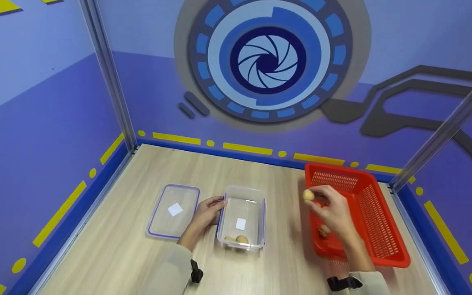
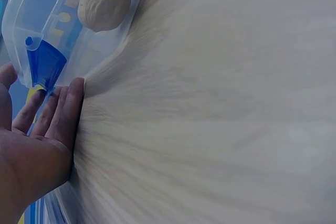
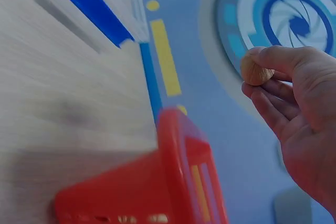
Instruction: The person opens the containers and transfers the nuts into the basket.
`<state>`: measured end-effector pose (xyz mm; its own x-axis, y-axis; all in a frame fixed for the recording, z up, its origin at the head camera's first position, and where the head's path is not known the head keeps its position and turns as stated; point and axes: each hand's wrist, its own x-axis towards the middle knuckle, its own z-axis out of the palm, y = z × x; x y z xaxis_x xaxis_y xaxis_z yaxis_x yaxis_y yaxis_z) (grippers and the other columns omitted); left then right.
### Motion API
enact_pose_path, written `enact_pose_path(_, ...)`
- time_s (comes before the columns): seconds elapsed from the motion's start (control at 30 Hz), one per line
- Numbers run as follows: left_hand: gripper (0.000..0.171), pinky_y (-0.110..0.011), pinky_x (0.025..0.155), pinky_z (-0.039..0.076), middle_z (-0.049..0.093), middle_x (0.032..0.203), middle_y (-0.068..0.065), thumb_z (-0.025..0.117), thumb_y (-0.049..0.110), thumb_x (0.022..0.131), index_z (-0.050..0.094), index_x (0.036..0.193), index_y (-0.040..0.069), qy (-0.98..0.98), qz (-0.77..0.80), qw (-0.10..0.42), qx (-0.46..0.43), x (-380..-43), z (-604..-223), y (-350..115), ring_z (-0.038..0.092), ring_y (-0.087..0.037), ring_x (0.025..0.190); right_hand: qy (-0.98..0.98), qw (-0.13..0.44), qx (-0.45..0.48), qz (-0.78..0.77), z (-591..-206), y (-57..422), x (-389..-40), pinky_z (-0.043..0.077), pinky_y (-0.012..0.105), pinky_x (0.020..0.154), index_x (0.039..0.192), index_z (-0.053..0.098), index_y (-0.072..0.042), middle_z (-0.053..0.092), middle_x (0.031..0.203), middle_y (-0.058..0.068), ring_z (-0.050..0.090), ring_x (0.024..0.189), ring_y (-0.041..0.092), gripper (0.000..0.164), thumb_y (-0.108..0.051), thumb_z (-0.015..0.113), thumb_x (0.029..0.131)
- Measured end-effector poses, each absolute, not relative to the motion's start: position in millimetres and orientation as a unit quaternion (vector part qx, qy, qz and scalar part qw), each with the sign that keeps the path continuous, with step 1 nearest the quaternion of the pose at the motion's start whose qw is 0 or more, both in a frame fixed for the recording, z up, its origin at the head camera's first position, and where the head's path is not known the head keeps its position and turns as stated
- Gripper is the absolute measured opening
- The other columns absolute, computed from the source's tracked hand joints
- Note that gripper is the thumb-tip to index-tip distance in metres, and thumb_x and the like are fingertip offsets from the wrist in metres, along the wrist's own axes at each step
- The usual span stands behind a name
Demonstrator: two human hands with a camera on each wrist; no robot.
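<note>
My right hand pinches a round tan walnut between thumb and fingers, above the left rim of the red basket. The right wrist view shows this walnut at the fingertips. My left hand touches the left side of a clear plastic box. In the left wrist view its fingers lie fairly straight by a blue latch. Two pale walnuts sit at the box's near end. A browner walnut lies inside the basket, partly hidden by my right hand.
A clear lid with a purple-blue edge lies flat left of the box. Wood-grain tabletop separates box and basket. Printed panels wall the table at back and sides, with metal posts at the corners.
</note>
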<state>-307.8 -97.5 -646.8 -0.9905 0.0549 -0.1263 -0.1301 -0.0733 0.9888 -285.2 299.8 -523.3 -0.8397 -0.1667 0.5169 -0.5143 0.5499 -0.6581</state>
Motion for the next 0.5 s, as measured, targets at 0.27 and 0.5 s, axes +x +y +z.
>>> enact_pose_path(0.27, 0.049, -0.035, 0.094, 0.058, 0.068, 0.136, -0.022, 0.070, 0.023, 0.103, 0.061, 0.144, -0.003, 0.680, 0.731, 0.056, -0.023, -309.3, -650.4, -94.8, 0.068, -0.036, 0.119, -0.845, 0.219, 0.088, 0.480, -534.8, 339.4, -292.3, 0.054, 0.013, 0.088, 0.122, 0.074, -0.002, 0.073, 0.117, 0.015, 0.072, 0.108, 0.034, 0.035, -0.011, 0.086, 0.090)
enact_pose_path(0.5, 0.047, -0.038, 0.099, 0.057, 0.066, 0.139, -0.023, 0.069, 0.020, 0.104, 0.061, 0.145, -0.002, 0.681, 0.729, 0.059, -0.028, -310.0, -648.9, -96.6, 0.067, -0.033, 0.121, -0.862, 0.223, 0.021, 0.455, -559.6, 356.1, -303.0, 0.056, 0.022, 0.091, 0.123, 0.073, -0.004, 0.073, 0.118, 0.012, 0.071, 0.111, 0.028, 0.035, -0.016, 0.084, 0.093)
